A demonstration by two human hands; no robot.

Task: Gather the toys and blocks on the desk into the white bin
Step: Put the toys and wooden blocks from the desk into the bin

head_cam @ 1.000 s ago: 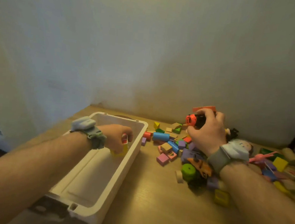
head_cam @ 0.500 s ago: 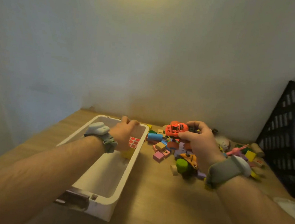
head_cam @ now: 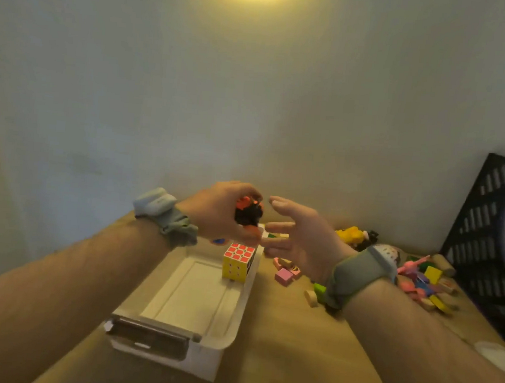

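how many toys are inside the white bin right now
1 that shows: the puzzle cube against the right wall of the white bin. The orange toy car is in the left hand above the bin, not yet dropped. The hand may hide something at the far end.

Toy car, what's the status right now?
Left hand shut on toy car, above white bin. Right hand open, empty. Puzzle cube inside bin. Nothing blocking.

toy car: passed from right hand to left hand, now gripped above the white bin's far end | right hand: fingers now spread, empty, just beside it | puzzle cube: released by left hand, now resting in bin
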